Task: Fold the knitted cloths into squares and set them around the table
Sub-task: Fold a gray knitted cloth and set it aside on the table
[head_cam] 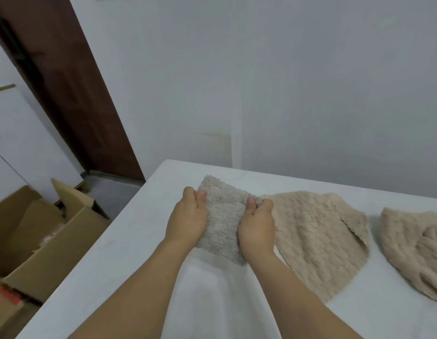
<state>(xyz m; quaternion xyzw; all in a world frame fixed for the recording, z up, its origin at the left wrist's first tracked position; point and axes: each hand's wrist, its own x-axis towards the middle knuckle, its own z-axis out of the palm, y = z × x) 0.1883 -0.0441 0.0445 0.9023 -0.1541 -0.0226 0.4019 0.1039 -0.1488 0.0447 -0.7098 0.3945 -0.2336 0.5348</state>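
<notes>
Between the two hands, near the far left corner of the white worktop [144, 236], sits a grey knitted cloth [223, 221] folded into a rough square. The left hand [188, 220] grips its left edge, thumb lying on top and fingers curled under the fabric, while the right hand [257, 227] grips the right edge the same way, thumb on the upper face and fingers tucked beneath. The near corner of the grey cloth points back toward the person between the two wrists, and its far edge reaches beyond the fingertips; whether it rests on the worktop or is lifted just off it I cannot tell. Just beside the right hand, on its outer side, a beige knitted cloth [317, 241] lies spread out and unfolded, its left edge passing behind the right thumb and touching or slightly underlapping the grey one. Farther out past the right hand, apart from that piece, a second beige cloth [413, 248] lies rumpled at the frame's edge. Off to the outer side of the left hand, below the worktop edge, an open cardboard box [41, 236] stands on the floor
</notes>
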